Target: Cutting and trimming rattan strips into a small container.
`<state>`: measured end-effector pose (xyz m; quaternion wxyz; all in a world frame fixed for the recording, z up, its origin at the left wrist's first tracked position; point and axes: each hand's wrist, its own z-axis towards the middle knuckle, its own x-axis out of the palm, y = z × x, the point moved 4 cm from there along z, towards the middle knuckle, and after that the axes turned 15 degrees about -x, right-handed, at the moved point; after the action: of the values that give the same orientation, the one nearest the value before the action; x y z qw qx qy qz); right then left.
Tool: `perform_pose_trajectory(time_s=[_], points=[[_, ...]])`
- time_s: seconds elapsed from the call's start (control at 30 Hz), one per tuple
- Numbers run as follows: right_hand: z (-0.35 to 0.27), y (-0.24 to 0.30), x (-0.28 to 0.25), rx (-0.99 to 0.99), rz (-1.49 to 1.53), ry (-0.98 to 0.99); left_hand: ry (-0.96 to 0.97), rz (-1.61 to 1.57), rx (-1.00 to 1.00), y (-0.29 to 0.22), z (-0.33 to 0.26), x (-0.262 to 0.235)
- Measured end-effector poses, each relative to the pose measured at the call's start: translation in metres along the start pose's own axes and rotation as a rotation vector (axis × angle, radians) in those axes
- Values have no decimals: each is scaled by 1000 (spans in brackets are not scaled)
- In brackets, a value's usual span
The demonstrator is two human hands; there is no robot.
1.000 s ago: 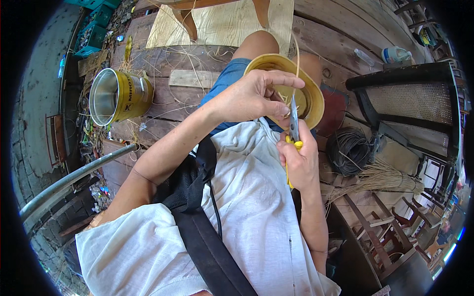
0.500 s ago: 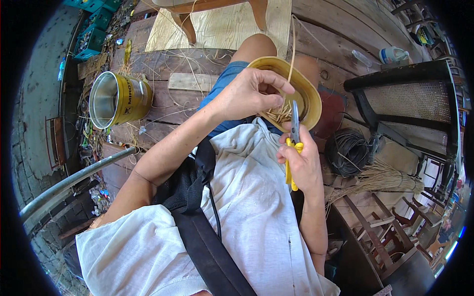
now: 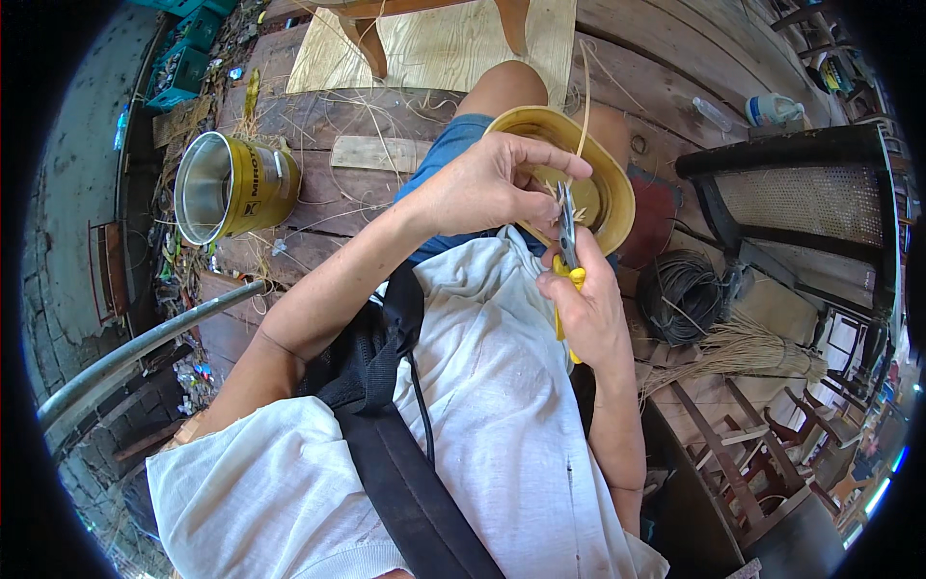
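My left hand pinches a thin pale cane strip that rises from between its fingers. In my right hand is a pair of yellow-handled pliers, their grey jaws pointing up beside my left thumb. The jaw tips are close to the strip; whether they touch it I cannot tell. Both hands are over a yellow oval tub between my legs. Short cut cane pieces show inside the tub, partly hidden by my left hand.
A yellow metal bucket stands on the plank floor at left, with loose cane strands around. Right of me are a dark chair with woven panels, a coil of black cord and a bundle of cane. A wooden stool stands ahead.
The pliers have moved up and left, their jaws now beside my left thumb. My right hand has risen with them. The left hand keeps its pinch on the strip.
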<state>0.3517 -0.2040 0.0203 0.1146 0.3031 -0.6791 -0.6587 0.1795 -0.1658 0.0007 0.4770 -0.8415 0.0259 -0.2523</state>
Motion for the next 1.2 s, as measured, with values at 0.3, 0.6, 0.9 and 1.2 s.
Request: perform_pose_trajectory(time_s=[0.3,0.6,0.9,1.2], points=[[-15,-7,-3,135,223,-134,-192,438,226,-5,3,-2],[-16,-6,-8,207,217,-147,-196,244,122,2,7,-5],[-3,2,1,89,62,11,-47,58,36,-1,1,-2],[-2,-5,1,57,54,-18,8,36,32,-2,2,3]])
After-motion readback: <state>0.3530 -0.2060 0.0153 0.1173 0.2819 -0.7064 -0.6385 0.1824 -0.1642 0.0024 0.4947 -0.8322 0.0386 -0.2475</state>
